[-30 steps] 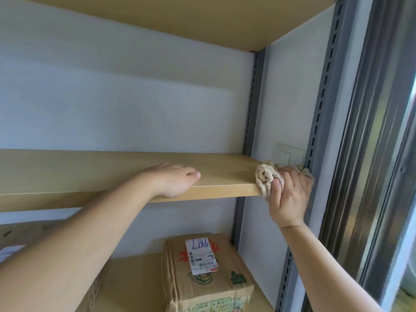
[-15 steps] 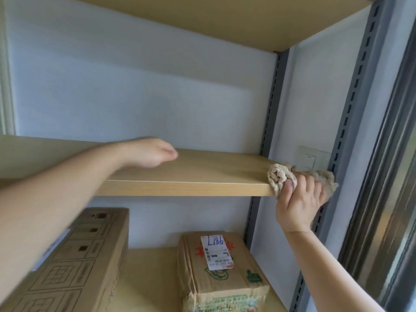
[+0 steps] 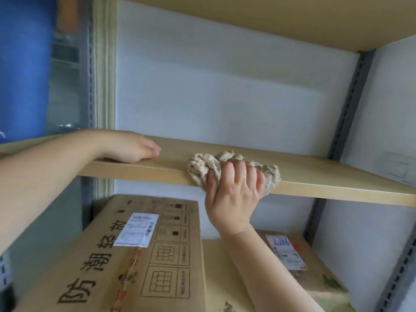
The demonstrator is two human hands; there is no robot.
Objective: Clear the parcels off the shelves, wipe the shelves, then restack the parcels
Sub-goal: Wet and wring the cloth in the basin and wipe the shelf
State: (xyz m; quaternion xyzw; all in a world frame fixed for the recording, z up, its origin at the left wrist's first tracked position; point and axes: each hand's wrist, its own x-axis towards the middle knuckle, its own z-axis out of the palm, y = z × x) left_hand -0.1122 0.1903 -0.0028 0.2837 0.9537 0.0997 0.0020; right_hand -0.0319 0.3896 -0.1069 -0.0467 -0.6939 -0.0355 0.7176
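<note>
Now | right hand slid cloth leftward along shelf

A pale tan wooden shelf board, a crumpled beige woven cloth, a brown cardboard parcel with black printed characters and grid symbols, and grey slotted metal uprights.

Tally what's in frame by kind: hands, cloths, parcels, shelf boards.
Hands: 2, left hand resting on the middle shelf board, right hand gripping the cloth
Beige cloth: 1
Cardboard parcels: 2, large printed box and smaller labelled parcel
Shelf boards: 3, counting top board and lower board
Total: 8
</note>
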